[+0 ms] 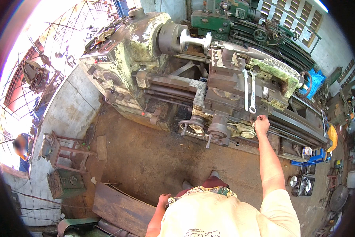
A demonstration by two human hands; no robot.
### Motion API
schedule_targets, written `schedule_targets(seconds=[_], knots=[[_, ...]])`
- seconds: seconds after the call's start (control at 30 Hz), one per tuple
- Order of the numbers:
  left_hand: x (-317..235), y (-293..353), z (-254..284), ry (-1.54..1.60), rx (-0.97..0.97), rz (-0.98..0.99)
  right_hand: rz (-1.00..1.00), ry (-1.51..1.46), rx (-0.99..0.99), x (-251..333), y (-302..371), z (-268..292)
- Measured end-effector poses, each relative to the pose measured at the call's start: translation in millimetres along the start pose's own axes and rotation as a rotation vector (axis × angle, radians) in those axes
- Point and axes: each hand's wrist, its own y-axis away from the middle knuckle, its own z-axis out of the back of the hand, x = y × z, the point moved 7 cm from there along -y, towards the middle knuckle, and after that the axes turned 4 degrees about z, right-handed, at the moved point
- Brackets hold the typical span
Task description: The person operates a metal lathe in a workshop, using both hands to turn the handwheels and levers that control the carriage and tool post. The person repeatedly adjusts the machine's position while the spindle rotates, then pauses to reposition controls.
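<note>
My right hand (261, 125) reaches out to the front of the lathe's carriage (225, 96), its fingers curled closed at the edge. Whatever it grips there is hidden by the fingers. Just beyond that hand, a combination spanner (252, 93) lies on the carriage beside a second long, pale spanner (246, 91). A silvery flanged workpiece (195, 40) sits in the lathe chuck (172, 38). Low by my waist, my left hand (164, 200) is closed; a small shiny bit shows at its fingers, too small to name.
A handwheel (192, 125) and a cross-slide handle (209, 140) stick out toward me. The tailstock (278, 73) stands on the bed at right. Behind is a green lathe (240, 27). A wooden board (122, 207) and a metal stand (68, 152) are at left.
</note>
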Motion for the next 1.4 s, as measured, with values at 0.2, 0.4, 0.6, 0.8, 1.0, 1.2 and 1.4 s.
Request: schedule_targets(seconds=[0.2,0.4,0.6,0.8,1.0,1.2,1.4], knots=[[-5.1,3.3,4.5,-0.016,-0.021,0.014,0.046,-0.013,-0.021,5.9,1.7,3.8],[-0.6,-13.4,1.2,-0.026,0.02,-0.017,0.028,-0.041,0.005,8.8,3.6,5.1],[-11.6,-2.1,-0.6,0.031,0.029,0.004,0.006,-0.028,0.011,9.1,3.0,5.3],[-26.9,15.6,4.4,0.025,-0.01,0.024,0.0,-0.026,0.017,10.6,4.0,6.3],[-28.5,10.4,6.2,-0.02,0.0,0.029,0.013,-0.013,0.007,9.7,2.9,6.0],[-22.9,1.3,3.8,0.015,0.023,0.025,0.014,-0.024,0.02,3.2,0.8,1.2],[-19.6,2.8,1.5,0.005,0.025,0.028,-0.019,0.007,0.031,1.0,-0.3,-0.5]])
